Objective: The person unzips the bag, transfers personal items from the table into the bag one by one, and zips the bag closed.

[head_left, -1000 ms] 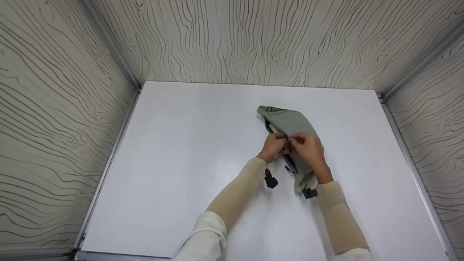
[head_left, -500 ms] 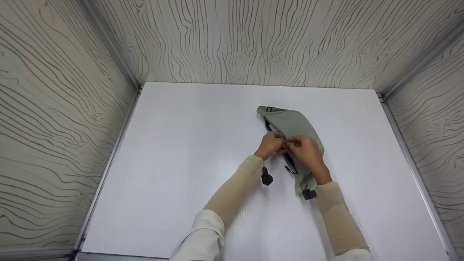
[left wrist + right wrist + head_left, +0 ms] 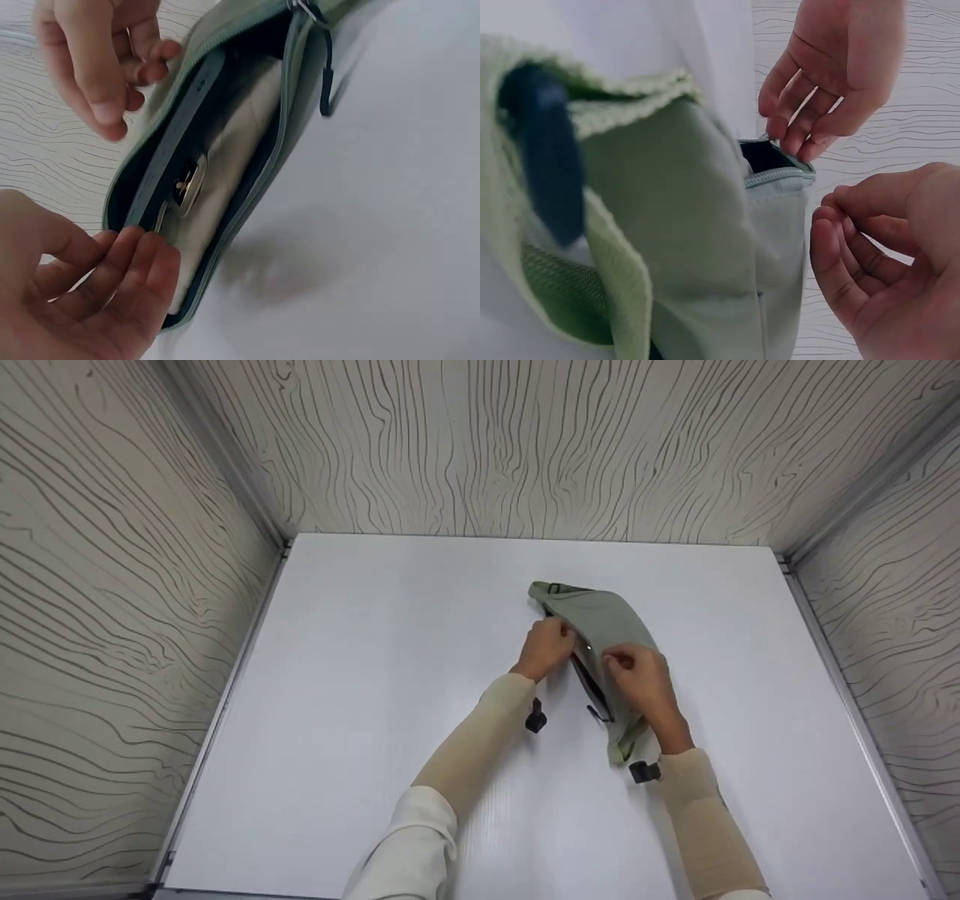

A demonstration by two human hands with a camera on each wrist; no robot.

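A grey-green waist bag (image 3: 611, 619) lies slantwise on the white table, its zipped mouth open toward the left. Inside, in the left wrist view, are a slim dark bar-shaped item (image 3: 176, 135) and a cream quilted pouch (image 3: 225, 165) with a gold-coloured clasp (image 3: 187, 184). My left hand (image 3: 544, 649) is at the upper part of the mouth, fingers loosely bent, fingertips in front of the rim. Over the bag's right side, my right hand (image 3: 641, 682) has its thumb and index tips close together, with nothing visible in them. The zipper pull (image 3: 327, 90) hangs at the mouth's near end.
One black buckle (image 3: 536, 716) is beside the left wrist, another black buckle (image 3: 643, 771) by the right sleeve. Green webbing strap (image 3: 622, 277) loops at the bag's near end. Wood-grain-patterned panels (image 3: 480, 450) rise behind and at both sides of the table (image 3: 360, 675).
My hands have moved apart from the middle of the mouth. The left went up and left, the right slightly down and right. More of the mouth shows between them.
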